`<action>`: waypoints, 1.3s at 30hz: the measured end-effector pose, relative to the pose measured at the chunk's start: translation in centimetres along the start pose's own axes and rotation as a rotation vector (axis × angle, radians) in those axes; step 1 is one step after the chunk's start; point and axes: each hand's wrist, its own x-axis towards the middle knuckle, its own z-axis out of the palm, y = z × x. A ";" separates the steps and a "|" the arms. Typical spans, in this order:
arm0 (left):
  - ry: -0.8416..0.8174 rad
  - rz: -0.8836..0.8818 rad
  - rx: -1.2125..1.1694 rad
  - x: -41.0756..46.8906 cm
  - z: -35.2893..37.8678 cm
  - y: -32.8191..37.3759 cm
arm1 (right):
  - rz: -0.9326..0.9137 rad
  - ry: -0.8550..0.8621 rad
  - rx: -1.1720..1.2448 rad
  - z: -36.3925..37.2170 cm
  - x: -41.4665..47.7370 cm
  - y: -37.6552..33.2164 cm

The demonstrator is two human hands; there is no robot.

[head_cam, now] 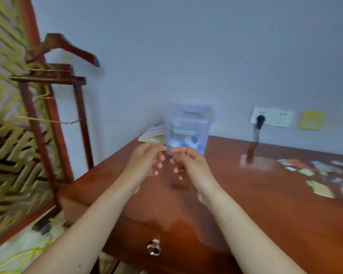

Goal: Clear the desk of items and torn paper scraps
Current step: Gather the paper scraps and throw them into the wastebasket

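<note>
Head view: left grip (147, 159) and right grip (188, 162), fingers curled, meet at the clear bin (188, 125) at the back of the counter (246, 204) — whether they hold it, I cannot tell. Torn paper scraps (321, 175) lie well to the right — likely the next thing to gather.

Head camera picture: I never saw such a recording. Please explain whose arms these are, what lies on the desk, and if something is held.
No machine here: a person wears one camera on the head, looking down at their own arms. The left hand and right hand are close together, fingers curled, above the wooden desk; the blur hides whether they pinch anything. Behind them stands a clear plastic box with small items inside. Coloured paper scraps lie at the right.
</note>
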 end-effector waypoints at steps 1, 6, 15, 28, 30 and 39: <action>-0.036 -0.001 0.002 0.6 1.7 0.2 | -0.004 0.037 -0.010 -1.7 0.2 -0.5; -0.188 -0.021 0.004 3.4 9.8 0.1 | -0.024 0.213 -0.098 -9.9 0.3 -2.4; -0.491 -0.018 0.039 6.1 23.1 -2.2 | 0.048 0.505 -0.234 -22.7 -1.1 -3.3; -0.688 0.094 0.237 10.1 35.1 -5.8 | 0.148 0.734 -0.637 -35.2 1.7 -0.9; -0.697 0.163 0.332 11.4 36.2 -7.2 | 0.190 0.740 -0.786 -37.0 3.1 0.2; -0.741 0.407 0.734 14.7 39.8 -11.7 | 0.379 0.676 -1.145 -41.1 7.2 3.5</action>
